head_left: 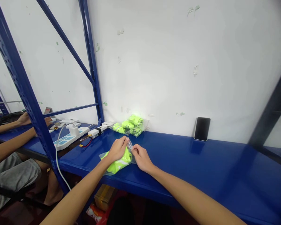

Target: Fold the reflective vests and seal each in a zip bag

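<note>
A clear plastic bag [133,158] with a folded neon-yellow garment [118,164] inside lies near the front edge of the blue table. My left hand [118,148] rests over the bag, its fingers closed on the upper edge. On the other side of that edge, my right hand [141,157] pinches the plastic between thumb and curled fingers. Pale reflective strips show on the garment. Farther back, against the wall, sit several more bagged neon-yellow bundles [131,124].
A phone [202,128] leans on the wall at right. Left are a white power strip [71,137], a white fan-like device [97,132] with loose wires, and blue rack posts [20,73]. A co-worker's arms [16,140] reach over the adjoining table. A cardboard box [105,197] is below.
</note>
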A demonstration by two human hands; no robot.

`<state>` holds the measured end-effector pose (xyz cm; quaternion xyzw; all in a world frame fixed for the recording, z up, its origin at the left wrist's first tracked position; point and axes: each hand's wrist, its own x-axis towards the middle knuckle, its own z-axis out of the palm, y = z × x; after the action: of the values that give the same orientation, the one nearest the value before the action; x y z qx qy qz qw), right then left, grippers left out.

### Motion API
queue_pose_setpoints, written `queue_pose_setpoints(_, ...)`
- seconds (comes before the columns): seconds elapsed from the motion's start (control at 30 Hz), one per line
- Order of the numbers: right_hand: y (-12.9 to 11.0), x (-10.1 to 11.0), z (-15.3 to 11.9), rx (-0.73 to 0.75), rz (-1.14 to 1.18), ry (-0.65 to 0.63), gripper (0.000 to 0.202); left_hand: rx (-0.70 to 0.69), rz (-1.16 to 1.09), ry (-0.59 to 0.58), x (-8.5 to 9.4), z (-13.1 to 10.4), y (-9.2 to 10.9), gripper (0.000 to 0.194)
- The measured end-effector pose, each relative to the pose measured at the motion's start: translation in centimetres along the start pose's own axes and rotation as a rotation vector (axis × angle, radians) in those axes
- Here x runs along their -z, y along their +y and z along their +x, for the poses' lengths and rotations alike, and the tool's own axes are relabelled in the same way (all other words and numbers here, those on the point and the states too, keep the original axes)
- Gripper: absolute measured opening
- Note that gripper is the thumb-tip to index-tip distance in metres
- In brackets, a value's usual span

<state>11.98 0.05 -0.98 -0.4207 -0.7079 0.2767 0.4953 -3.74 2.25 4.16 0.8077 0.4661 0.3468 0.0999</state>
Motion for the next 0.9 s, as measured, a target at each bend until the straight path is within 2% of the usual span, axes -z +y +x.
queue_pose_setpoints(0.2, -0.2, 0.6, 0.3, 0.016, -0.187, 0.056, 0.039, -0.012, -0.054, 0.062, -0.3, 0.2, 1.2, 0.040)
queue_pose_setpoints(0.37, 0.1, 0.9, 0.8, 0.067, -0.252, 0.071, 0.048, -0.014, -0.071, 0.103, -0.1, 0.0, 1.1, 0.041)
queue_pose_setpoints(0.5, 0.2, 1.1, 0.9, 0.135, -0.287, 0.048, 0.044, -0.080, -0.087, 0.062, -0.1, 0.6, 1.2, 0.040)
queue_pose_setpoints(0.67, 0.7, 2.1, 1.4, 0.135, -0.403, 0.015, 0.042, -0.183, -0.064, -0.047, -0.8, 2.3, 2.0, 0.038)
queue_pose_setpoints(0.8, 1.3, 3.3, 1.6, 0.131, -0.325, 0.041, 0.036, -0.229, 0.030, -0.051, -1.5, 3.6, 2.0, 0.039)
queue_pose_setpoints(0.9, 1.8, 4.6, 1.4, 0.089, -0.154, -0.023, 0.029, -0.299, 0.110, -0.066, -2.1, 4.4, 1.6, 0.038)
